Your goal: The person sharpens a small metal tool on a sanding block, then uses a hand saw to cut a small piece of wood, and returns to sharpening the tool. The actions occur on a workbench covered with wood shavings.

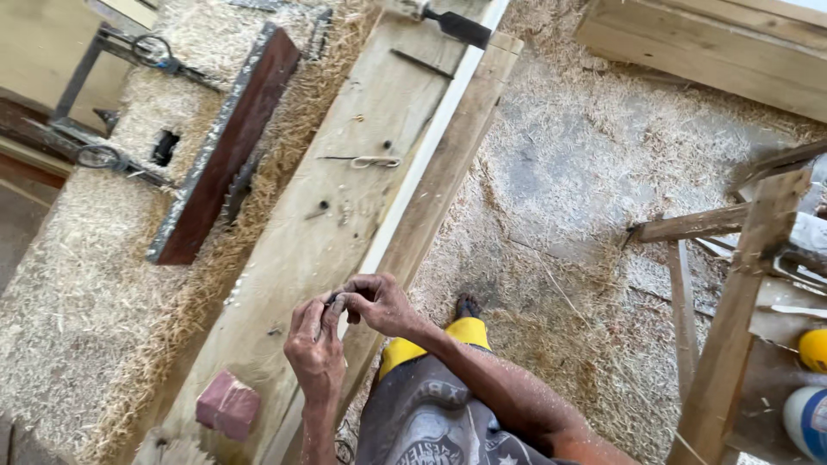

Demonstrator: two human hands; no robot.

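Observation:
My left hand (314,344) and my right hand (379,303) meet over the near end of a long wooden workbench plank (345,181). Their fingertips pinch a small dark object (334,300) between them; what it is cannot be told. A thin white strip (422,164) runs along the plank's right edge, just under my hands. A reddish block (228,405) lies on the plank to the left of my left wrist. A small metal hook-shaped piece (375,161) lies further up the plank.
A saw table with an exposed circular blade (241,185) and a dark fence (224,146) sits on the left, buried in sawdust. A dark-handled tool (457,26) lies at the plank's far end. A wooden frame (741,284) stands at right, lumber (706,47) at top right.

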